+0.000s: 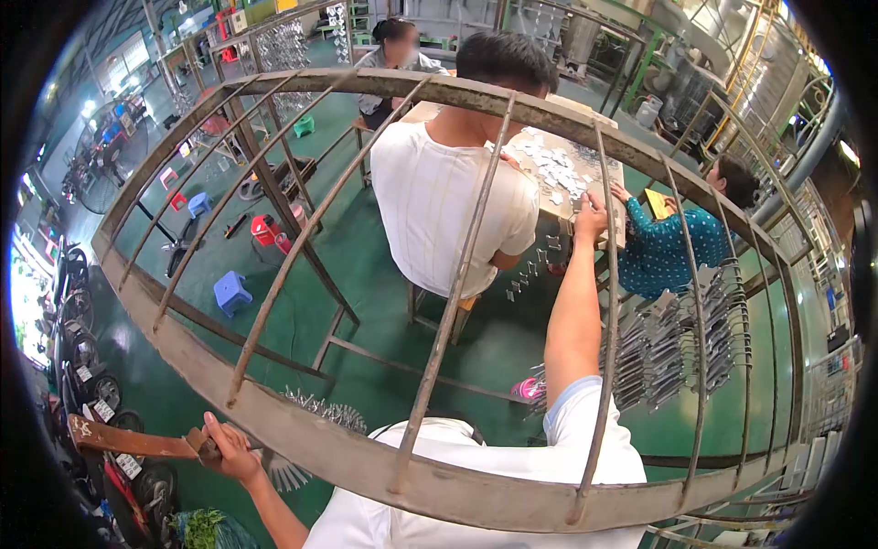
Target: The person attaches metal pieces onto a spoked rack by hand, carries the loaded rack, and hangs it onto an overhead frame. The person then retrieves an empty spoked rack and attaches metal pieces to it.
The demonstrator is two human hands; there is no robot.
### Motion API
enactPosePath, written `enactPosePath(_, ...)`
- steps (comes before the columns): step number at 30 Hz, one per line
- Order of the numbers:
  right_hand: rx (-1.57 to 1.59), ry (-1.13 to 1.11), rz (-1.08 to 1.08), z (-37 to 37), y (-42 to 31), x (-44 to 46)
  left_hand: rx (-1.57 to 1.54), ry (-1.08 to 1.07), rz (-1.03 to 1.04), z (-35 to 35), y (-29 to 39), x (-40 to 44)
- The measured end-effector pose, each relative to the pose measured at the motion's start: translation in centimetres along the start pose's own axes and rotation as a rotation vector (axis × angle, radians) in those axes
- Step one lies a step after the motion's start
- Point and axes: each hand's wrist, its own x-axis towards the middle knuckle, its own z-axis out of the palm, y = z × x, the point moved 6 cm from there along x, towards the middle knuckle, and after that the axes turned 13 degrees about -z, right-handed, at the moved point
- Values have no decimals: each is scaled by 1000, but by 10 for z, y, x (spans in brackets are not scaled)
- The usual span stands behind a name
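My left hand (230, 450) is at the lower left, closed around the end of a brown, rusty-looking bar (137, 443), with one finger pointing up along it. Fanned metal pieces (287, 471) hang just beside that hand. My right arm stretches forward, and my right hand (591, 218) is closed near the front edge of the worktable, close to a bar of the metal rack (302, 453). Whatever its fingers hold is too small to make out. A string of small metal pieces (525, 274) dangles below and left of my right hand; its upper end is unclear.
The barred rack spans the view in front of me. A person in a white shirt (448, 201) sits ahead; others sit at the worktable (599, 165), which bears flat silvery pieces (554, 169). Metal strips (677, 343) hang at right. A blue stool (232, 293) stands left.
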Motion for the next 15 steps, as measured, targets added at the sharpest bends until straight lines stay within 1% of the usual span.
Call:
enactPosePath(2,-39,-29,-22,1,-2,0,-5,39,19,3,4,-4)
enactPosePath(3,-41,-5,-33,1,-5,0,-7,40,24,2,4,-4)
enactPosePath(6,17,-32,-143,3,-14,3,-7,26,43,-4,1,-3)
enactPosePath(9,-86,-12,-184,-8,-35,1,7,12,74,-10,-2,-4)
enactPosePath(11,-129,16,-211,-12,-50,-1,4,38,11,-17,-9,-1)
enactPosePath(14,-64,-66,-90,-12,-50,1,-8,41,-28,-19,-12,-1)
enactPosePath(15,-62,-68,-86,-15,-53,1,-12,36,-30,-18,-12,-2)
